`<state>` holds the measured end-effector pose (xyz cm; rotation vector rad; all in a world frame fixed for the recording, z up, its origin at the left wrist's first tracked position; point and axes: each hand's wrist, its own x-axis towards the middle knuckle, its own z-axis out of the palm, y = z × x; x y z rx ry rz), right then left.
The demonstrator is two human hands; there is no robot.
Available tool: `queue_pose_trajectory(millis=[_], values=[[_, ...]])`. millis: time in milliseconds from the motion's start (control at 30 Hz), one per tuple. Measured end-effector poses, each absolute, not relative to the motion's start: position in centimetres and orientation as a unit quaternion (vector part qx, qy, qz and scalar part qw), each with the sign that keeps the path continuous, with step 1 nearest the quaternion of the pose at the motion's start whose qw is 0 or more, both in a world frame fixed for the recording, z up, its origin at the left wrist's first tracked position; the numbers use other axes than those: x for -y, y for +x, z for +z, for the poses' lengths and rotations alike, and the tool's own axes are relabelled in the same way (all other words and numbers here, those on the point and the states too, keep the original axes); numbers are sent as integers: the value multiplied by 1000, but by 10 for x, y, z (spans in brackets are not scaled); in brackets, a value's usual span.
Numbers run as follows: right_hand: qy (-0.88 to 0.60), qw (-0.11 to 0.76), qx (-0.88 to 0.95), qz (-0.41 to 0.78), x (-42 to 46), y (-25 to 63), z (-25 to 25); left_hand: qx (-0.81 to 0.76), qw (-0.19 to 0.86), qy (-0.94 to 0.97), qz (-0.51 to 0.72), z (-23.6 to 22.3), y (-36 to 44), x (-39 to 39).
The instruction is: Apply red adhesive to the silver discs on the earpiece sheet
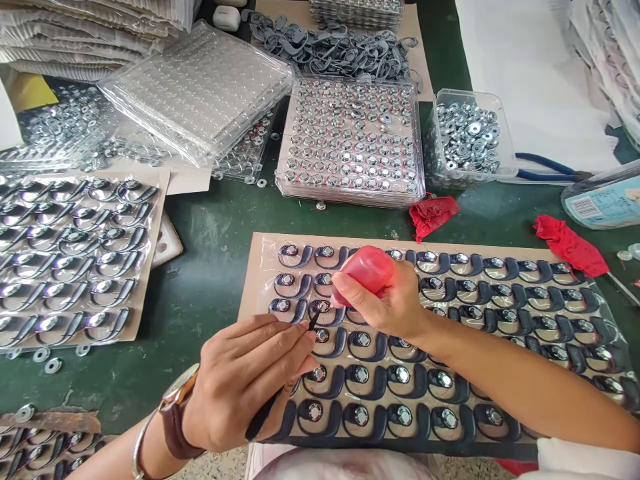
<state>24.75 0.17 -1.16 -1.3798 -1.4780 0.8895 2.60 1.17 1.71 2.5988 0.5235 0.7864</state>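
Observation:
My left hand (245,380), with a watch on its wrist, grips black tweezers (314,321) whose tips point at one small round silver part on the board. In my right hand (387,307) is a soft red squeeze bottle (367,270), tilted so its nozzle end meets the same spot; whether it touches cannot be made out. Below both hands lies a brown board (260,267) under clear film, carrying rows of dark curved ear-hook pieces (360,417), each with a round silver part and thin reddish wires. My right hand hides some of the upper rows.
Another filled board (143,267) lies left. Behind are a stack of clear trays with silver parts (350,143), stacked clear trays (200,93), grey hooks (340,50) and a box of metal washers (473,137). Red cloth pieces (434,217), pliers (545,167) and a bottle (605,197) lie right.

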Motion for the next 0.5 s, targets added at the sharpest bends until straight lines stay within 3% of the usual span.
queue_pose_trajectory(millis=[300, 500], values=[[-493, 474, 666, 297, 1, 246, -17, -274, 323, 846, 322, 11, 24, -25], [-498, 488, 566, 439, -10, 255, 4, -222, 264, 881, 324, 15, 26, -23]])
